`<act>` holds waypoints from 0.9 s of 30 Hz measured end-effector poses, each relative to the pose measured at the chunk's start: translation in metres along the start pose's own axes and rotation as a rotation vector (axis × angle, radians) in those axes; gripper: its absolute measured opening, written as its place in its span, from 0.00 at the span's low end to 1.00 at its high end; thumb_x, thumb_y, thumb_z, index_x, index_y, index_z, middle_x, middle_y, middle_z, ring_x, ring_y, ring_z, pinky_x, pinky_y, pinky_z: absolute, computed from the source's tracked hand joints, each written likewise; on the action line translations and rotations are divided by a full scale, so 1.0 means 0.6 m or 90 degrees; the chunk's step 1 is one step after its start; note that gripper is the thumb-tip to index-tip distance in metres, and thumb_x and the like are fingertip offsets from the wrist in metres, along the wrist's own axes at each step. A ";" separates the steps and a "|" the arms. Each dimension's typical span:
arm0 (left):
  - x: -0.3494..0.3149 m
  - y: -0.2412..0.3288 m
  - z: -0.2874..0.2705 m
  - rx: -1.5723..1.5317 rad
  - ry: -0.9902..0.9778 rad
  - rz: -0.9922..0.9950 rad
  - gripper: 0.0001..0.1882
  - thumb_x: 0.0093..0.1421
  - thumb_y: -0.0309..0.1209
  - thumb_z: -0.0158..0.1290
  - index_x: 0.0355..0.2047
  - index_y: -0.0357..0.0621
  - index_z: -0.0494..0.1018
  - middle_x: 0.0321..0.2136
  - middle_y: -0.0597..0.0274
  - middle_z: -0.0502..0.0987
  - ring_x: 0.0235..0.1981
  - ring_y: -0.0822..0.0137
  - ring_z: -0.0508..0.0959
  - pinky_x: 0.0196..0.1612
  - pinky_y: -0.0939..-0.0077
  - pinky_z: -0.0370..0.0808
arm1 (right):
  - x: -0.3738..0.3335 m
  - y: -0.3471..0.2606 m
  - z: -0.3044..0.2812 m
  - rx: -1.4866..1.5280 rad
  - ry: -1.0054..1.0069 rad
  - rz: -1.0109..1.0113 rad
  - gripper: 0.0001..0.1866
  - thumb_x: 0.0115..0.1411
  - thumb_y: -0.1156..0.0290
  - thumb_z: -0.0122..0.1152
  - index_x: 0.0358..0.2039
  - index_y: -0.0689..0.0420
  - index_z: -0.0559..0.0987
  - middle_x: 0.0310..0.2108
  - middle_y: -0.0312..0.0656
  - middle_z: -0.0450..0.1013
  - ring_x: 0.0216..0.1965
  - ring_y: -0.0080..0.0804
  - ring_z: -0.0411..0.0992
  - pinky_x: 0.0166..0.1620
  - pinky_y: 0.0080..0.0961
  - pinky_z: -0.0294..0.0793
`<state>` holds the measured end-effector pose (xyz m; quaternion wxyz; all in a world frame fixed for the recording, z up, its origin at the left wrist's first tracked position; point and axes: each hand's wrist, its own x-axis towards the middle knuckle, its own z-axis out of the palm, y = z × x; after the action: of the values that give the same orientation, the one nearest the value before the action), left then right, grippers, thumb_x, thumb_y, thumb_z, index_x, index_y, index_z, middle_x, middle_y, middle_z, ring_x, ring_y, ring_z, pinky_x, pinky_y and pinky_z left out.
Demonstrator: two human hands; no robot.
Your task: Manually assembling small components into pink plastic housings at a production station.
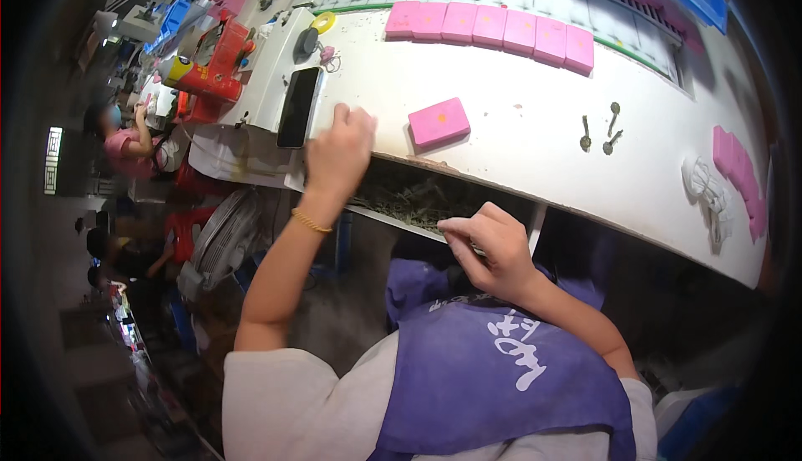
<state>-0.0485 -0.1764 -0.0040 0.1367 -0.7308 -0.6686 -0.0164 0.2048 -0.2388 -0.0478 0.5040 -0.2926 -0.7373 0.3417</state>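
Note:
Over the table's near edge, beside a black phone (298,108), is my left hand (338,150); its fingers look curled and somewhat blurred, and what they hold, if anything, does not show. My right hand (493,250) hovers at the rim of an open drawer (536,225), thumb and fingers pinched together. Whatever sits in that pinch is too small or hidden to name. Greenish-grey twig-like pieces (409,203) lie in the drawer. A single pink block (439,122) with a small orange mark rests on the white table (501,147) beyond both hands.
A row of pink blocks (489,26) lines the table's far side. Three small dark stalked pieces (614,118) lie at right, near a white cord bundle (708,193) and more pink blocks (739,173). At left stand a red machine (219,64) and a fan (230,235). A person (129,139) sits beyond.

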 end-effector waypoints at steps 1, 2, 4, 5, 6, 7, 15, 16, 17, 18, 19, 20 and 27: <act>-0.010 -0.005 0.012 0.005 0.043 0.027 0.14 0.67 0.39 0.48 0.28 0.44 0.68 0.30 0.55 0.70 0.18 0.48 0.75 0.23 0.55 0.74 | -0.001 0.000 -0.002 -0.026 -0.030 -0.035 0.10 0.50 0.82 0.65 0.34 0.59 0.80 0.18 0.38 0.69 0.20 0.32 0.65 0.24 0.28 0.64; -0.006 -0.013 0.025 0.014 0.107 0.045 0.14 0.67 0.39 0.48 0.28 0.44 0.68 0.30 0.55 0.70 0.18 0.48 0.75 0.23 0.55 0.74 | 0.001 0.002 -0.002 -0.060 -0.037 -0.048 0.10 0.50 0.82 0.65 0.34 0.59 0.81 0.19 0.38 0.70 0.21 0.32 0.65 0.25 0.28 0.65; -0.014 -0.026 0.041 -0.062 0.144 -0.102 0.14 0.67 0.40 0.48 0.30 0.44 0.68 0.32 0.53 0.70 0.20 0.46 0.76 0.25 0.55 0.75 | 0.002 0.003 -0.002 -0.036 -0.052 -0.029 0.09 0.52 0.83 0.65 0.35 0.61 0.81 0.20 0.39 0.71 0.21 0.31 0.65 0.25 0.26 0.64; -0.020 -0.031 0.043 -0.086 0.177 -0.189 0.14 0.67 0.40 0.48 0.30 0.43 0.69 0.34 0.52 0.71 0.21 0.44 0.76 0.26 0.55 0.75 | 0.003 0.003 0.000 0.005 -0.030 0.030 0.08 0.52 0.82 0.65 0.35 0.60 0.81 0.20 0.39 0.71 0.21 0.31 0.65 0.25 0.26 0.64; -0.022 -0.023 0.046 -0.084 0.059 -0.116 0.14 0.67 0.41 0.47 0.32 0.42 0.69 0.37 0.51 0.71 0.22 0.43 0.76 0.27 0.54 0.75 | 0.006 0.003 0.003 0.049 -0.019 0.076 0.08 0.53 0.82 0.65 0.35 0.60 0.81 0.20 0.39 0.71 0.21 0.31 0.65 0.25 0.26 0.64; -0.024 -0.034 0.035 -0.100 0.142 -0.086 0.15 0.68 0.42 0.46 0.32 0.42 0.68 0.34 0.53 0.72 0.20 0.47 0.76 0.25 0.57 0.75 | 0.008 0.003 0.001 0.032 -0.057 0.056 0.07 0.54 0.81 0.64 0.35 0.61 0.81 0.20 0.39 0.71 0.21 0.31 0.66 0.25 0.27 0.65; -0.073 0.058 -0.047 -1.093 0.030 -0.444 0.18 0.73 0.43 0.36 0.38 0.40 0.66 0.25 0.60 0.72 0.15 0.70 0.73 0.18 0.77 0.74 | 0.050 -0.014 0.012 0.133 -0.114 0.275 0.19 0.66 0.61 0.56 0.50 0.63 0.75 0.37 0.46 0.76 0.35 0.35 0.74 0.39 0.28 0.73; -0.079 0.078 -0.049 -1.094 0.022 -0.409 0.18 0.73 0.42 0.35 0.40 0.40 0.65 0.26 0.60 0.72 0.15 0.69 0.74 0.18 0.77 0.74 | 0.056 -0.016 0.023 0.129 -0.107 0.270 0.19 0.66 0.61 0.56 0.50 0.63 0.75 0.37 0.46 0.76 0.35 0.35 0.74 0.39 0.28 0.73; -0.088 0.095 -0.052 -1.070 0.050 -0.393 0.17 0.74 0.42 0.34 0.39 0.40 0.65 0.29 0.61 0.72 0.22 0.73 0.74 0.26 0.79 0.74 | 0.064 -0.017 0.037 0.232 -0.099 0.288 0.21 0.66 0.60 0.56 0.52 0.63 0.73 0.38 0.45 0.76 0.35 0.33 0.74 0.39 0.27 0.73; -0.091 0.107 -0.053 -1.074 0.046 -0.390 0.17 0.74 0.42 0.34 0.39 0.40 0.65 0.29 0.61 0.72 0.22 0.73 0.74 0.26 0.79 0.74 | 0.070 -0.016 0.047 0.330 -0.100 0.306 0.23 0.66 0.59 0.56 0.54 0.64 0.72 0.40 0.44 0.75 0.36 0.30 0.74 0.39 0.27 0.74; -0.095 0.116 -0.054 -1.060 0.065 -0.371 0.17 0.74 0.41 0.34 0.38 0.41 0.65 0.30 0.63 0.71 0.26 0.75 0.72 0.31 0.80 0.73 | 0.075 -0.012 0.048 0.341 -0.146 0.381 0.23 0.67 0.61 0.56 0.55 0.65 0.70 0.43 0.42 0.75 0.39 0.26 0.74 0.41 0.25 0.75; -0.096 0.123 -0.055 -1.047 0.081 -0.346 0.17 0.75 0.41 0.33 0.38 0.41 0.65 0.31 0.64 0.70 0.30 0.78 0.71 0.36 0.80 0.72 | 0.078 -0.011 0.052 0.342 -0.147 0.379 0.23 0.67 0.61 0.56 0.55 0.65 0.70 0.43 0.42 0.75 0.39 0.26 0.74 0.41 0.25 0.75; -0.108 0.140 -0.058 -1.123 0.063 -0.371 0.17 0.75 0.42 0.32 0.39 0.43 0.64 0.34 0.65 0.69 0.34 0.78 0.70 0.42 0.78 0.71 | 0.076 -0.012 0.055 0.585 -0.074 0.439 0.17 0.67 0.66 0.56 0.51 0.64 0.73 0.44 0.42 0.75 0.42 0.23 0.74 0.45 0.21 0.75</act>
<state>0.0328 -0.2532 0.0012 -0.4494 -0.3722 -0.5646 -0.5838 0.1583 -0.2143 -0.0259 0.3976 -0.2475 -0.4017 0.7869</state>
